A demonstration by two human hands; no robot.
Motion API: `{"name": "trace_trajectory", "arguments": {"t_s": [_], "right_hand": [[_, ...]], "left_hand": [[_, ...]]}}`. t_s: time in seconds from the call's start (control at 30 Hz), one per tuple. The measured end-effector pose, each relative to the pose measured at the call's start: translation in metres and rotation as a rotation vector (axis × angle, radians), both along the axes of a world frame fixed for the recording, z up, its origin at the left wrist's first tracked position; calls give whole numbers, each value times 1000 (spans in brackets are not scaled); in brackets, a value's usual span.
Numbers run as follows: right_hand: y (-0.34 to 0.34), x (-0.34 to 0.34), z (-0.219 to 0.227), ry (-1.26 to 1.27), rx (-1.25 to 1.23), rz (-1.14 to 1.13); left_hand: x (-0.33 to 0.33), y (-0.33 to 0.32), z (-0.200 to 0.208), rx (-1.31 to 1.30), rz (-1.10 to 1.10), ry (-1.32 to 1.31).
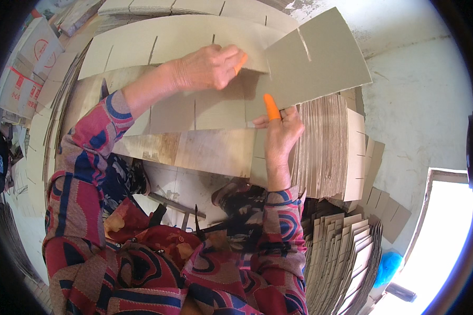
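Observation:
My right hand (285, 134) is closed on the near edge of a grey slotted cardboard piece (320, 60), which tilts up to the right. An orange finger cover sits on its thumb, and the other fingers go beneath. My left hand (213, 68) reaches over a long slotted cardboard strip (136, 50), its fingers curled together, one in an orange cover. Whatever those fingers pinch is hidden. Below lies another slotted strip (173, 113) on the wooden board (210, 149).
A tall stack of cardboard pieces (320, 152) stands right of the board, with upright slotted cards (341, 257) nearer me. More cardboard is piled at the left (58, 100) near a white carton (23, 79). A blue plastic bag (388, 268) lies by the bright doorway.

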State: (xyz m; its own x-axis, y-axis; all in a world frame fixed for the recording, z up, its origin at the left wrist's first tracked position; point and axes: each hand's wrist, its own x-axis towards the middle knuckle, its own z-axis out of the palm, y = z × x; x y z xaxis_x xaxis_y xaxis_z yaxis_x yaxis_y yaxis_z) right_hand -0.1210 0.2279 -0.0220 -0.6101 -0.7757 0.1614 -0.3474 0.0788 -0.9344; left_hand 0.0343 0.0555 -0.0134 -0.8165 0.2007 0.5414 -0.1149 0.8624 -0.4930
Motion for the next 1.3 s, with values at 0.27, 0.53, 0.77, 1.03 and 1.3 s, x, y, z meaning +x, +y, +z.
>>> {"name": "trace_trajectory", "arguments": {"t_s": [0.27, 0.53, 0.77, 1.03, 1.3], "right_hand": [[0, -7, 10, 251, -125, -94], [-3, -4, 4, 122, -127, -148], [-1, -4, -2, 179, 12, -139], [-5, 2, -2, 20, -24, -112], [-5, 4, 0, 80, -48, -91]], "left_hand": [[7, 26, 4, -41, -82, -72], [20, 89, -7, 521, -82, -3], [-20, -13, 11, 578, 340, 204], [-47, -100, -19, 288, 632, -155], [-39, -108, -14, 437, 411, -47]]}}
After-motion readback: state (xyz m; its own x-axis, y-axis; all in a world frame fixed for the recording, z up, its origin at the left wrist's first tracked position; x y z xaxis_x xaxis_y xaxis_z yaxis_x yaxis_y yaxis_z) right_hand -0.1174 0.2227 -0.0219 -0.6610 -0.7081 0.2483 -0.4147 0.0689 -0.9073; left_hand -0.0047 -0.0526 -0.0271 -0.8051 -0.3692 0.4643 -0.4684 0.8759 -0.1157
